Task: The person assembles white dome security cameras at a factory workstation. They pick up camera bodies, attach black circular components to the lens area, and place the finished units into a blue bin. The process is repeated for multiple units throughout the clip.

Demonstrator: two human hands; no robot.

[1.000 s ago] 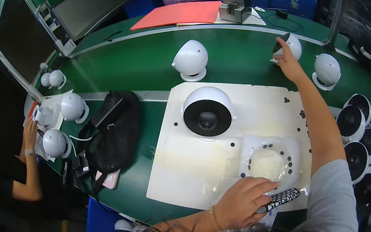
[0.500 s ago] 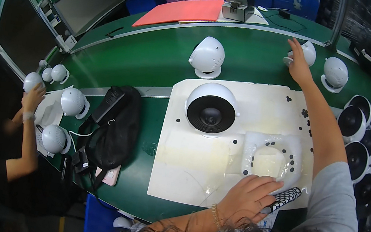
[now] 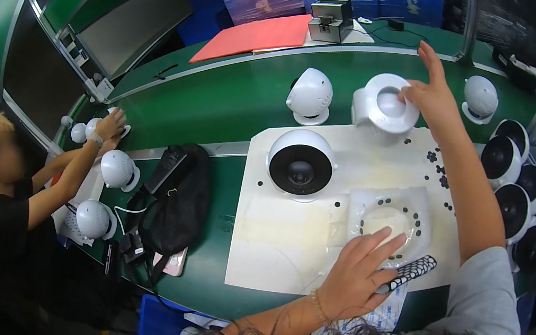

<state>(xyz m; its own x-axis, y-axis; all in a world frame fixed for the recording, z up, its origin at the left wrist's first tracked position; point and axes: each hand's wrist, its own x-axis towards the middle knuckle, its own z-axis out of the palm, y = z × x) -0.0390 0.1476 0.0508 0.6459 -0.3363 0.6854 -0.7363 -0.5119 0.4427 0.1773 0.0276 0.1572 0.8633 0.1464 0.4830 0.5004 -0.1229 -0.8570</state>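
Observation:
My right hand (image 3: 428,88) grips a white ball-shaped camera (image 3: 365,113) by the rim of its round base, tilted so that the ringed underside shows. Its thumb presses at the ring while other fingers stretch upward. Below, my left hand (image 3: 352,275) is open, fingers spread over the near edge of a clear-wrapped white foam ring (image 3: 428,210) bearing small black dots. Touching or just beside its fingers lies a tool with a black-and-white patterned handle (image 3: 414,271); its other end is hidden. Another white camera with a black front (image 3: 301,167) faces me on the cream board (image 3: 266,265).
White cameras stand at the back (image 3: 310,93) and back right (image 3: 481,97). Several black-faced round units (image 3: 512,210) are stacked at right. A black bag (image 3: 178,213) lies left of the board. Farther left a co-worker's hand (image 3: 110,125) is at another white camera.
My right hand has brought the white camera from the back right toward the board, tipping its underside into view. My left hand's fingers have lifted and spread. The co-worker's hands have moved to the right.

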